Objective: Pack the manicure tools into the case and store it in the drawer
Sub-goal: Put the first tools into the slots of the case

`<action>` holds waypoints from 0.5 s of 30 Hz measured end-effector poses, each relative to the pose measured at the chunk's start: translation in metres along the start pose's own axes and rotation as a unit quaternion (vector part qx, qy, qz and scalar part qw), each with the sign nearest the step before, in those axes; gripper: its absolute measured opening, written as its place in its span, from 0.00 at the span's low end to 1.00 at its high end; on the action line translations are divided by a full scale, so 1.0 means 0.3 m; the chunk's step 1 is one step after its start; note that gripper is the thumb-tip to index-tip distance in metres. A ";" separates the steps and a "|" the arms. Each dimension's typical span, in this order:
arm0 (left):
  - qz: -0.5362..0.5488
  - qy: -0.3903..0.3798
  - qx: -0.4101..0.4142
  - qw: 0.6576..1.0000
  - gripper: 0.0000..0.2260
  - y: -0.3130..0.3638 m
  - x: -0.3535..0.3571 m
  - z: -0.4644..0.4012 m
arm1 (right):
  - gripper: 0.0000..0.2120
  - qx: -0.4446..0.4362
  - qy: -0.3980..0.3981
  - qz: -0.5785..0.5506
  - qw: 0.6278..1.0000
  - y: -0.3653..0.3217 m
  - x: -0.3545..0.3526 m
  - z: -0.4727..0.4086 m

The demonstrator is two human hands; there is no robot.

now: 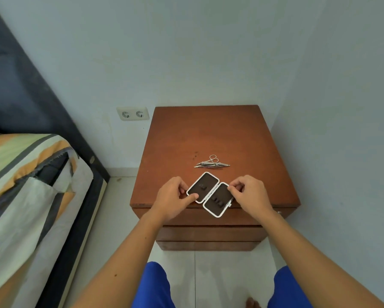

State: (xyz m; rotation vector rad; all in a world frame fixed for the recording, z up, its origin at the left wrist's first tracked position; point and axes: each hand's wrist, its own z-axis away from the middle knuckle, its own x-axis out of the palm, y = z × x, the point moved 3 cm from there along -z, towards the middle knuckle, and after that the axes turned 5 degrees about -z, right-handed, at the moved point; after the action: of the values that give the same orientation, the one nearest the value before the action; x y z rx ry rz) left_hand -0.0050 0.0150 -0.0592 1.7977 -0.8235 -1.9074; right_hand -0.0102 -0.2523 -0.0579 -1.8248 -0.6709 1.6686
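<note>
A small manicure case [209,193] with a silver rim and dark lining lies spread wide at the front edge of the brown nightstand [211,134]. Both halves face up, with only small loops showing inside. My left hand [173,197] pinches the left half's outer edge between thumb and fingers. My right hand [249,193] pinches the right half's upper edge. Behind the case a bunch of silver manicure tools [212,163], with small scissors on top, rests on the nightstand top.
The nightstand's drawers [208,233] are closed below the front edge. A bed with a striped cover [26,185] stands at the left. A double wall socket [132,113] sits low on the wall. My knees in blue shorts [153,285] are over the white tiled floor.
</note>
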 end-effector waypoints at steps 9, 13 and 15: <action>0.020 -0.008 0.021 1.000 0.22 -0.009 0.023 0.032 | 0.10 0.052 0.015 -0.015 0.998 -0.025 0.020 -0.143; 0.018 0.008 0.025 0.999 0.21 -0.011 0.041 0.035 | 0.12 0.058 0.025 0.000 0.998 -0.043 0.028 -0.183; 0.025 0.015 0.029 0.999 0.21 -0.015 0.050 0.043 | 0.12 0.056 0.025 -0.003 0.998 -0.050 0.037 -0.193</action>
State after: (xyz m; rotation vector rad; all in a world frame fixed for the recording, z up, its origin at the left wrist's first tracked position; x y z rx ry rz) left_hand -0.0188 0.0107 -0.0735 1.8193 -0.9133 -1.8380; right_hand 0.0488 -0.2384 -0.0520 -1.7770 -0.5488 1.6181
